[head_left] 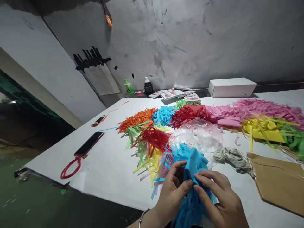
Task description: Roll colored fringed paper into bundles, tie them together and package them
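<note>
Blue fringed paper point(193, 161) is bunched between my two hands near the table's front edge, its strips hanging below them. My left hand point(174, 186) pinches its left side with thumb and fingers. On the right side, my right hand point(217, 193) grips the paper with bent fingers. Just behind the blue paper lies a clear plastic bag point(197, 134). Red fringed paper point(154, 137) and yellow and green strips lie to the left of my hands.
A phone point(89, 144) with a red cord lies left. Orange point(137, 118) and pink point(263, 110) fringes spread behind. At the right are a grey cord bundle point(231, 160) and brown cardboard point(277, 180). A white box point(231, 87) stands by the wall.
</note>
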Demonstrator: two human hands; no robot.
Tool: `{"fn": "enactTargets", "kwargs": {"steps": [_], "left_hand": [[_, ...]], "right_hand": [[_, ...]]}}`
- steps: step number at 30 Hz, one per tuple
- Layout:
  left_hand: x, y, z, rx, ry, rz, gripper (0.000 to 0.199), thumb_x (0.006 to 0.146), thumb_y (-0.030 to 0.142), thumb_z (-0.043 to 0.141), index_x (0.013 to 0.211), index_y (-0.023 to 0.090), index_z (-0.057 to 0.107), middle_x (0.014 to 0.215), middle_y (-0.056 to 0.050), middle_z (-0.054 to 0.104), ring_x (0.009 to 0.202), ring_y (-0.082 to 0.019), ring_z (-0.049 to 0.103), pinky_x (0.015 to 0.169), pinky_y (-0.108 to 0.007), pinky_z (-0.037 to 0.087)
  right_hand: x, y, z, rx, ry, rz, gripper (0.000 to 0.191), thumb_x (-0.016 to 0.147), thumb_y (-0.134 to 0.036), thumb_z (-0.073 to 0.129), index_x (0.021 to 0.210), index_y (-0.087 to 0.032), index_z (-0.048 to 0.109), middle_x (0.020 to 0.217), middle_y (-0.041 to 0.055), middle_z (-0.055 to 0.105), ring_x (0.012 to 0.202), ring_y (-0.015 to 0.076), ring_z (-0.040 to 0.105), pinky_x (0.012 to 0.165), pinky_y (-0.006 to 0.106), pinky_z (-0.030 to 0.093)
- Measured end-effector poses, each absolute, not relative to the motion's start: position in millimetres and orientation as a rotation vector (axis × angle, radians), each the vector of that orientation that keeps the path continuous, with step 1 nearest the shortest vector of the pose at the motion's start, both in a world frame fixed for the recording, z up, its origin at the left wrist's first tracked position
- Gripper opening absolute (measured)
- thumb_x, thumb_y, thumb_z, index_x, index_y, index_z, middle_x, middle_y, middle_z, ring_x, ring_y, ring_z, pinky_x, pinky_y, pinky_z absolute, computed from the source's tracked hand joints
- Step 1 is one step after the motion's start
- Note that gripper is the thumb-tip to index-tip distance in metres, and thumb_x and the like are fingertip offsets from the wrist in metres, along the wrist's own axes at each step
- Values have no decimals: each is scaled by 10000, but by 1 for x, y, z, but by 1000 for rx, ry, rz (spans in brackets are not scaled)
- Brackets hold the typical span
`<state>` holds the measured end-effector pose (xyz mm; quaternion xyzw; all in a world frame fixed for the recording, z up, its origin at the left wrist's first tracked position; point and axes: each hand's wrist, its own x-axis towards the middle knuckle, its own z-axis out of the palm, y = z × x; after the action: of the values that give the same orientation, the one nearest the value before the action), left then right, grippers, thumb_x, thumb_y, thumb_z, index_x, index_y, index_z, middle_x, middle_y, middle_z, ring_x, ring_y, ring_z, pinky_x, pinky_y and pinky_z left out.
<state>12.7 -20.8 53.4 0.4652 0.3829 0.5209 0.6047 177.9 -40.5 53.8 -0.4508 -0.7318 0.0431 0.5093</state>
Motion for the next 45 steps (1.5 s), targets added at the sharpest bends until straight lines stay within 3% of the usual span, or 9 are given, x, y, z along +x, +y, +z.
{"fn": "enactTargets", "kwargs": {"steps": [8,24,45], "left_hand": [[13,-22,46,1065,870,1199,388,813,377,791,1158,260,660,1089,-48,713,1046,-234,644,908,-313,494],[13,-23,46,1068,885,1180,386,793,397,799,1126,247,676,1059,-54,723,1018,-235,651,902,-321,508],[11,-23,44,1087,907,1151,391,792,383,801,1137,250,672,1087,-60,723,1039,-240,648,906,-323,503]], "right_hand": [[184,-44,46,-1100,-1693,384,154,935,-197,599,1014,-286,697,992,40,715,950,205,676,801,306,577],[185,-45,49,-1121,-1620,510,122,937,-252,612,887,-280,720,927,32,727,880,188,700,758,256,584],[190,-42,47,-1092,-1598,741,172,951,-310,602,869,-285,751,924,25,723,864,172,708,745,225,581]]}}
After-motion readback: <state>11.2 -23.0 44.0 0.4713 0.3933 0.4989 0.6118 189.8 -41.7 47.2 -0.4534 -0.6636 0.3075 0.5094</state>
